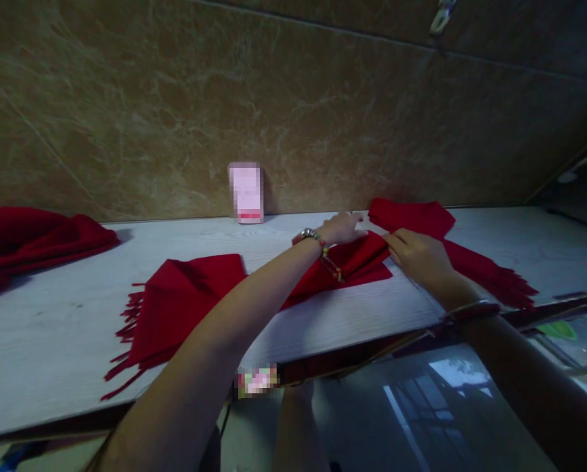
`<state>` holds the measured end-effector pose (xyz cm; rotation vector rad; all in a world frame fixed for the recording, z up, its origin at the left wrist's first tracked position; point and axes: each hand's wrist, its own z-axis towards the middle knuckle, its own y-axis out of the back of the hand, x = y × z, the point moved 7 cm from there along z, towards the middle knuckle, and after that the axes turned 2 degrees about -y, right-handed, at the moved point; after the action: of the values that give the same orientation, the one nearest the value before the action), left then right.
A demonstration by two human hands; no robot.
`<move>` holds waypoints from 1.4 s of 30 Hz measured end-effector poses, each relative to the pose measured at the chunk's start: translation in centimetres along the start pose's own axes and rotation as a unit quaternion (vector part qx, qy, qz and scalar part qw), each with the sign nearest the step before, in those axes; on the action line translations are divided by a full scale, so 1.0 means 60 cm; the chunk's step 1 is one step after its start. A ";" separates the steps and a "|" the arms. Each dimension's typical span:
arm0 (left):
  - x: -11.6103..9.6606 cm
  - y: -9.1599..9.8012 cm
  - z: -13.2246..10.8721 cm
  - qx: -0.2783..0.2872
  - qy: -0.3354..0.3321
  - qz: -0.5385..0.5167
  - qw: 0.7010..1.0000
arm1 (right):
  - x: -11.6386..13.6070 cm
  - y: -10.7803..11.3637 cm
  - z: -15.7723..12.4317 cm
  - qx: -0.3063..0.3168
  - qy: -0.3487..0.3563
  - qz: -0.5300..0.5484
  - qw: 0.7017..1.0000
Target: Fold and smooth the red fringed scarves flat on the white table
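Note:
A red fringed cloth [190,301] lies across the white wood-grain surface [333,328], its left end fringed and spread out. Over its gathered middle part is my left hand [343,228], fingers apart, wearing a watch and a beaded bracelet at the wrist. My right hand [418,252] pinches the edge of the cloth with thumb and fingers just right of my left hand. Beyond my right hand, more folded red cloth [411,217] lies near the wall, and a fringed end [490,272] stretches out to the right.
Another red cloth [33,242] is heaped at the far left. A blurred pink card or phone [247,193] leans on the brown marbled wall [175,105] behind the surface. The surface's front edge runs below my forearms. A green item [559,330] shows at the lower right.

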<state>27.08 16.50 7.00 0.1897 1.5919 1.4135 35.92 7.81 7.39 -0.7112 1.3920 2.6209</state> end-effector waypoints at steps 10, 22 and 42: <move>0.052 -0.097 -0.161 0.052 -0.029 0.196 0.979 | 0.010 -0.088 -0.069 0.042 -0.014 0.016 0.999; 0.022 -0.051 -0.169 0.017 -0.075 0.362 0.929 | -0.014 -0.072 -0.038 0.021 -0.033 0.010 0.999; 0.042 -0.102 -0.192 0.112 -0.042 0.280 0.952 | 0.009 -0.116 -0.060 0.159 -0.043 0.013 0.986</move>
<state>20.26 8.37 -1.03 0.8840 1.6989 1.6078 38.78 8.87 0.14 -0.5340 1.7436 2.3329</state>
